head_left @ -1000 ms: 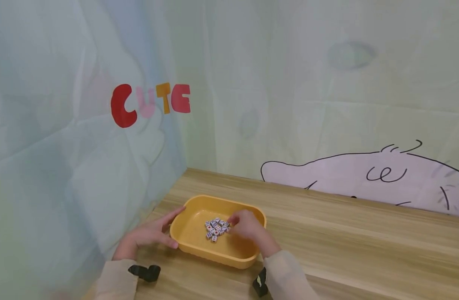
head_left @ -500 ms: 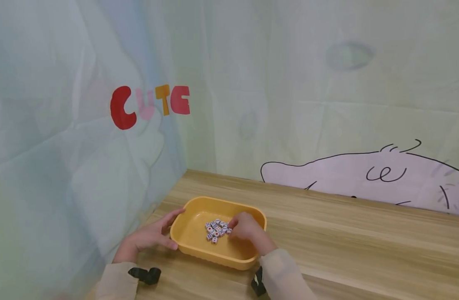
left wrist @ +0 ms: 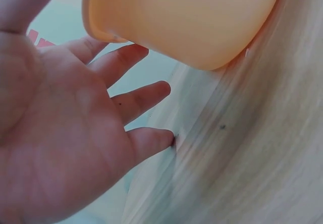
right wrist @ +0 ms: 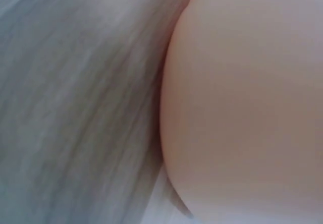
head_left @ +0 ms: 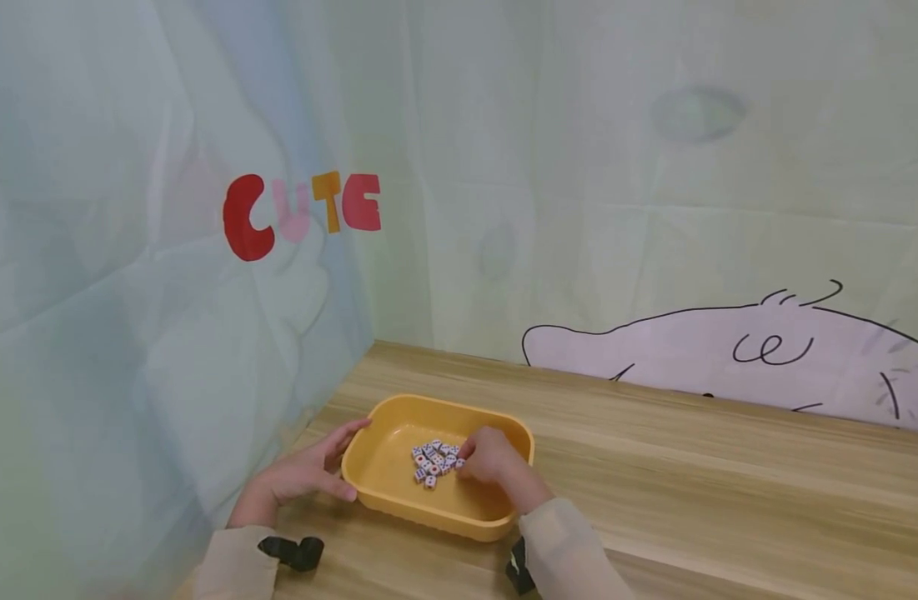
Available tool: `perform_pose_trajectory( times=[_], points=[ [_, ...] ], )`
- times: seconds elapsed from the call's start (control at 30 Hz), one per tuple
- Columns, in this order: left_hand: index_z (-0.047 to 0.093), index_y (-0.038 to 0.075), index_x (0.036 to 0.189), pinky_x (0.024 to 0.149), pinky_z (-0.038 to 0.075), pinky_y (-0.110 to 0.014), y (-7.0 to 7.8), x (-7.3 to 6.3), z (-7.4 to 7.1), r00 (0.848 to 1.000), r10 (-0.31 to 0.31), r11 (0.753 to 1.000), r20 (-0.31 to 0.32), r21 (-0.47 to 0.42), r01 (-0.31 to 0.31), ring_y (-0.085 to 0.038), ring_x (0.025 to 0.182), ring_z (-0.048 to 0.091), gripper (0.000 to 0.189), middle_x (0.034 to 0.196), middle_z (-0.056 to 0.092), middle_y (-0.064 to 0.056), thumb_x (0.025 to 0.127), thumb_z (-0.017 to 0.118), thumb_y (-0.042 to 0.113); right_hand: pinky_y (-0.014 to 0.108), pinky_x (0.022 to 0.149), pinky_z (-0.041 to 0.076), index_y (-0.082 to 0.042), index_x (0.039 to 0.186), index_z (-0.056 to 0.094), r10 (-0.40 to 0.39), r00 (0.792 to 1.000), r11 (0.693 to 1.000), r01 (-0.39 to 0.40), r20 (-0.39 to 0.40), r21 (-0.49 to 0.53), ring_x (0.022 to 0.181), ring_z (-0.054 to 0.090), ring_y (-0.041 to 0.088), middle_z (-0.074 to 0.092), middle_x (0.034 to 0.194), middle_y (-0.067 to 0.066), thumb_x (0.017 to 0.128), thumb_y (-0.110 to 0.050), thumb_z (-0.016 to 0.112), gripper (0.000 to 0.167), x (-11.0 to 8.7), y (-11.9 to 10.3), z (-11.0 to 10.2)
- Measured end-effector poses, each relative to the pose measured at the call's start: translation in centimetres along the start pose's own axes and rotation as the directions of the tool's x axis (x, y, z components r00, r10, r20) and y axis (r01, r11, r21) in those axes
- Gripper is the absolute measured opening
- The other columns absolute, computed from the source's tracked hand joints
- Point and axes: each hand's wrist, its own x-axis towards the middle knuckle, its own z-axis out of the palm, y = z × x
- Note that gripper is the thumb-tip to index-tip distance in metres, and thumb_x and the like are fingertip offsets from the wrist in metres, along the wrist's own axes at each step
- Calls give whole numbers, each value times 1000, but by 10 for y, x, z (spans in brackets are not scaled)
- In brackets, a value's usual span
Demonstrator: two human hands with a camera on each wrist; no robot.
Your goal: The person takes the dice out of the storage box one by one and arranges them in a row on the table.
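A yellow plastic tub stands on the wooden table, holding a loose cluster of white dice with red and dark pips. My left hand is at its left end, thumb and fingers spread along the rim. The left wrist view shows that hand's palm and extended fingers beside the tub's wall. Inside the tub, my right hand has bent fingers at the right edge of the dice, overlapping one die. I cannot tell whether it pinches a die. In the right wrist view, the tub's wall hides the hand.
Wooden tabletop extends to the right of the tub. A pale cloth wall with coloured letters stands close on the left, and another cloth with a drawn animal closes off the back. Dark straps circle both sleeves.
My right hand has lowered slightly beside the dice, its fingers staying at their right edge. My left hand keeps its place on the tub. The view has shifted very slightly.
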Motion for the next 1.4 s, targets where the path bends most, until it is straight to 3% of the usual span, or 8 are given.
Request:
perform_pose_trajectory(
  times=[0.23,0.4,0.67,1.0,1.17,1.4],
  points=[
    [10,1,152,101,28,-18,-2,1,0,1000,13,1000,4,-1,-13,-48,140,14,102,155,14,-32,76,78,6,29,64,49,-4,83,72,-34,999,999,34,-2,1,71,55,17,63,79,3,76,-8,78,10,-3,1,-5],
    [10,1,152,100,28,-17,-2,0,0,1000,14,1000,2,0,-14,-48,140,14,102,155,15,-32,76,78,6,29,67,48,-3,86,73,-133,991,991,132,-32,-38,73,54,14,65,80,2,77,-10,77,12,-11,1,-18],
    [9,1,152,102,28,-20,0,-1,1,1000,3,1000,7,-8,-3,-48,140,14,102,155,13,-32,77,77,6,26,66,49,-1,92,72,-262,962,965,260,-79,-27,75,55,13,64,81,2,82,-7,73,12,-33,3,-49],
    [8,3,153,101,30,-21,0,0,0,1000,-25,1000,-2,-18,25,-47,140,15,101,156,13,-30,78,76,6,23,64,49,-1,96,71,-324,936,946,324,-135,-18,75,56,12,65,84,1,83,-7,72,14,-73,22,-79],
    [9,4,153,101,32,-22,-1,0,0,999,-39,999,-4,-18,39,-43,140,19,102,156,14,-28,78,77,7,22,64,50,1,94,71,-377,920,925,380,-108,9,73,56,9,65,84,2,82,-6,73,14,-91,37,-87],
    [8,3,153,98,34,-19,-1,-1,0,1000,-9,1000,3,-26,9,-45,137,24,101,154,18,-30,78,76,7,22,62,49,-2,90,70,-346,938,937,347,-34,46,71,55,5,63,81,-1,82,-6,73,10,-107,59,-83]
  ],
)
